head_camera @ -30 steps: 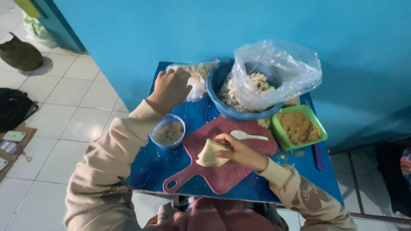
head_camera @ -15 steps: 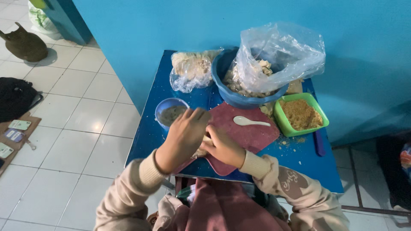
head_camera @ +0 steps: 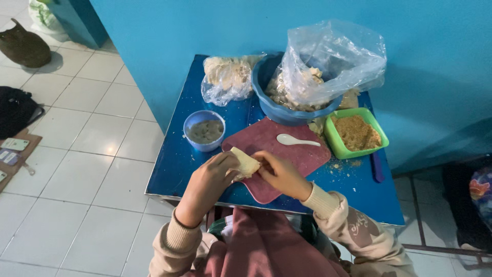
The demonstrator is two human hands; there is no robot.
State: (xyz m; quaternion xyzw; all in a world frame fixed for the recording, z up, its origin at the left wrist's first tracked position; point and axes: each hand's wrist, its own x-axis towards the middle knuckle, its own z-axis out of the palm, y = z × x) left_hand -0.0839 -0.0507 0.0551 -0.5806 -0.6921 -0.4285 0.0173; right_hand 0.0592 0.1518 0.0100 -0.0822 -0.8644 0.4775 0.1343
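Observation:
Both hands meet over the near end of a dark red cutting board point(head_camera: 271, 143) on a blue table point(head_camera: 177, 164). Between them is a pale folded dough wrapper point(head_camera: 245, 163); my left hand point(head_camera: 209, 179) pinches its left side and my right hand point(head_camera: 279, 172) grips its right side. A white spoon point(head_camera: 296, 140) lies on the board beyond my hands. A small blue bowl of greyish paste point(head_camera: 204, 131) stands just left of the board.
A big blue basin point(head_camera: 287, 110) with a clear plastic bag point(head_camera: 333, 59) of pale food stands at the back. A second bag of wrappers point(head_camera: 228, 77) lies to its left, a green tray of brown crumbs point(head_camera: 356, 133) to the right. White tiled floor surrounds the table.
My left hand came back from the bag at the table's far left to join the right hand. Both now hold the wrapper, lifted near the table's front edge.

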